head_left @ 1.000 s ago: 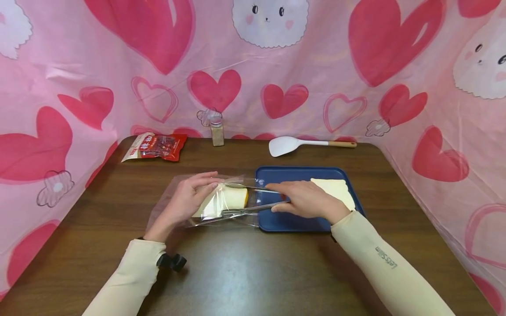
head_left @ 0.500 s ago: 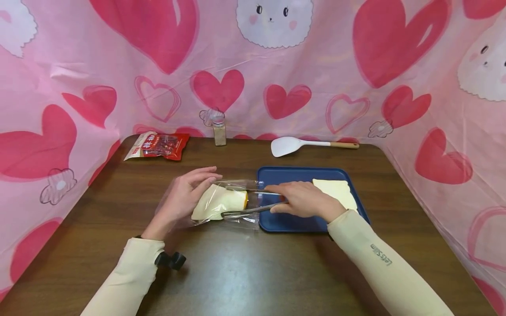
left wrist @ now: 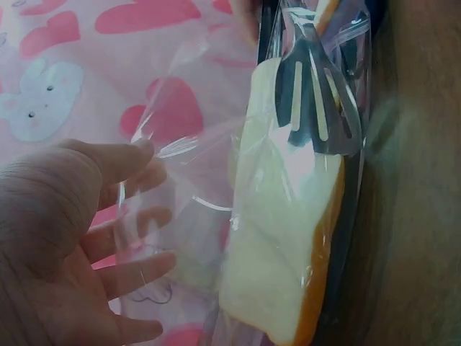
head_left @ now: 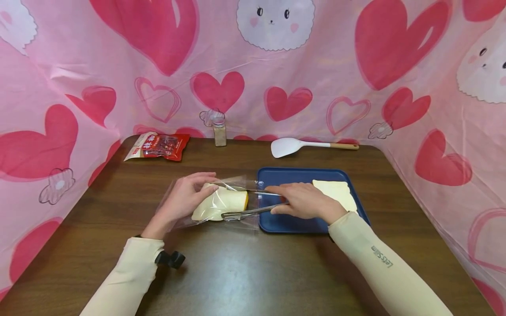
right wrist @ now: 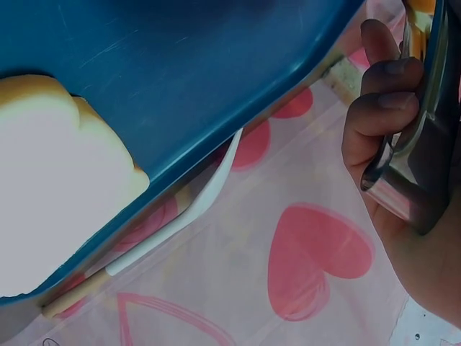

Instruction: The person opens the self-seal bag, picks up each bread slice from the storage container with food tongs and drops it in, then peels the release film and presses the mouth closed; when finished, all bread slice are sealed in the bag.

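Grasping metal tongs (head_left: pixel 237 215) in right hand (head_left: pixel 304 201), curling fingers round the handle end. Running both tong arms into clear bag (head_left: pixel 253 223) from the tray side, holding them spread, one along each side of bagged bread (head_left: pixel 225 202) in head view. Overlapping bagged bread with a slotted head in left wrist view; failing to make out firm contact there. Touching bag film with left hand (head_left: pixel 179 202), spreading relaxed fingers, clenching nothing. Seeing bagged bread lying on table (head_left: pixel 221 272), just left of blue tray (head_left: pixel 296 224). Seeing white bread (head_left: pixel 335 193) on the tray's right part, white spatula (head_left: pixel 286 147) lying behind the tray, glass jar (head_left: pixel 219 135) standing upright left of that, red packet (head_left: pixel 160 147) lying farther left.
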The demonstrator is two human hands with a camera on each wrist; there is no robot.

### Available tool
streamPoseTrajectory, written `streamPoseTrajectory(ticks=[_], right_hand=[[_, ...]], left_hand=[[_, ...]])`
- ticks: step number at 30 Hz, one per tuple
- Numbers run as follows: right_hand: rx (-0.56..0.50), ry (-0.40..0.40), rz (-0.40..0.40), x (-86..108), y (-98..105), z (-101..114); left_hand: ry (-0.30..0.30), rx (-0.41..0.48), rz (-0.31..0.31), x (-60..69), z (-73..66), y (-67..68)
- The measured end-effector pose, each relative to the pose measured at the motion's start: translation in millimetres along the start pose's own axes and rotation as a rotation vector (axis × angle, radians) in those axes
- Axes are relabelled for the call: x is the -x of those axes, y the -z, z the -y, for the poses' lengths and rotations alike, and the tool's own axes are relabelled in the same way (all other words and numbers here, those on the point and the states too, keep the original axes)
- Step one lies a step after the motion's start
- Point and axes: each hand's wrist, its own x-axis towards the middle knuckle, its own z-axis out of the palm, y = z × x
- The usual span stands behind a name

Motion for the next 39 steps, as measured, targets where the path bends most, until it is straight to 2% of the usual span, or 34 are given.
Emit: streamPoseTrajectory(ticks=[6, 12, 18, 22, 28, 35, 39], right_hand=[[-0.003, 0.013, -0.024, -0.6, 3, 0], [0.006, 0.048, -0.051, -4.1, 5, 4], [0.005, 0.052, -0.043, -11.5, 4, 12], [0.016, 0.05, -0.048, -14.5, 3, 15], [0.036, 0.046, -0.045, -15.5, 1, 14], [-0.009, 0.05, -0.049, -18.2, -1, 15], [-0.007, 0.062, -0.053, -21.6, -3, 18]], left_hand=[[-0.016, 0.003, -0.036, 0.2, -0.7, -4.0], [-0.017, 0.056, -0.033, 2.7, -2.8, -8.7], [-0.025, 0.124, -0.043, 3.6, -5.0, -13.7], [-0.04, 0.13, -0.068, 3.1, -6.0, -14.8], [-0.025, 0.145, -0.108, 2.6, -8.7, -15.1], [-0.013, 0.173, -0.083, 3.9, -12.2, -20.0], [-0.059, 0.179, -0.104, 4.4, -12.8, -25.3]])
